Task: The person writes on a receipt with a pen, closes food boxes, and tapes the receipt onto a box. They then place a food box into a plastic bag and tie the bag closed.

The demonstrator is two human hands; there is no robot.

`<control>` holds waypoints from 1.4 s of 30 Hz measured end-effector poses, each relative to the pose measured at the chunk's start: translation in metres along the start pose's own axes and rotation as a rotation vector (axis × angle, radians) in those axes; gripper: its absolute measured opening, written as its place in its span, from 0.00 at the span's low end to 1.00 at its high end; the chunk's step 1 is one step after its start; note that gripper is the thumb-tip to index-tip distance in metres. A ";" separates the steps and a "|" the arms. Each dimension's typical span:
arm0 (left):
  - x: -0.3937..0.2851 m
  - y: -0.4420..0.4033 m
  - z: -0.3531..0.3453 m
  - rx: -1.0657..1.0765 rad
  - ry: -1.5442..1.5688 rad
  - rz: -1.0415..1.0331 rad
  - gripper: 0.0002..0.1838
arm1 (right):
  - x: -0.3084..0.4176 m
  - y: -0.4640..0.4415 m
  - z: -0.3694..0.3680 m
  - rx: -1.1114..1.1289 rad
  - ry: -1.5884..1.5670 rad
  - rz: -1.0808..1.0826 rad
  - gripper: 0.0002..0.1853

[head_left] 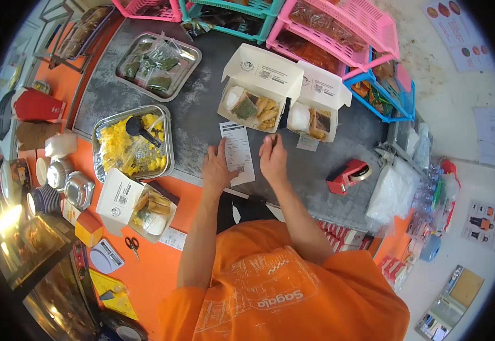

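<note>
A long white printed receipt [236,153] lies on the dark counter, and my left hand [218,166] rests on its left edge with the fingers spread. To the right of the paper my right hand [273,159] is closed, fingertips together around a small dark thing too small to name. Just beyond my hands stand two open white food boxes, one [264,66] with rice, a green wrapped item and fried pieces, the other [322,85] with rice and more food. A paper slip [307,143] shows under the right box.
Left are a tray of yellow food [168,119] with a black scoop, a tray of green packets [193,57] and another open food box [117,196]. Scissors [133,244] lie lower left. A red tape dispenser [347,176] stands right. Pink basket racks [381,28] line the back.
</note>
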State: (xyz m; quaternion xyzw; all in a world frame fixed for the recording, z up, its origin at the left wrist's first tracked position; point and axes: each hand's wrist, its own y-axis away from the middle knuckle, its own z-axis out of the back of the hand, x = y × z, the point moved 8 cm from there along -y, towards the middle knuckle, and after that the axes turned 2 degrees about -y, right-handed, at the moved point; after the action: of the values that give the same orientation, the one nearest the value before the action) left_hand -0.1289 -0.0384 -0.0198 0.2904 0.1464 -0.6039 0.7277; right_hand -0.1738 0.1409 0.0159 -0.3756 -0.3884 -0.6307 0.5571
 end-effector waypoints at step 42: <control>0.235 0.351 0.046 -0.653 -0.090 0.541 0.37 | 0.013 0.297 -0.263 0.855 -0.217 0.144 0.07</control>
State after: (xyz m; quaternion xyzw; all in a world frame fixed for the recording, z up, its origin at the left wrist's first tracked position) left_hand 0.2562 -0.2170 -0.0295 0.0461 0.2167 -0.3250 0.9194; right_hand 0.1094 -0.1266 -0.0611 -0.2018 -0.6433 -0.3300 0.6607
